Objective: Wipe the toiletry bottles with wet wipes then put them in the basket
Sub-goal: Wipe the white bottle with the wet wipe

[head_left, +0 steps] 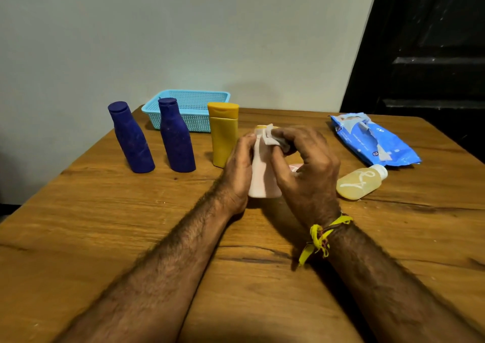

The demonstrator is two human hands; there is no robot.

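pink bottle (263, 174) stands upright on the wooden table (105, 224), center, betw both hands. left hand (237, 169) wraps its left side, fingers closed on the body. right hand (305, 166) presses a folded white wet wipe (271, 137) against the bottle's upper part nr the cap, thumb & fingertips pinched on the wipe. far left: 2 dark blue bottles (131, 137) upright, w/ a yellow bottle (224, 134) upright to their right. light blue basket (193, 109) sits behind them at the far edge. right side: small clear bottle w/ yellowish liquid (360, 182) lies on its side, blue wipes pack (372, 139) just beyond it, flap open.
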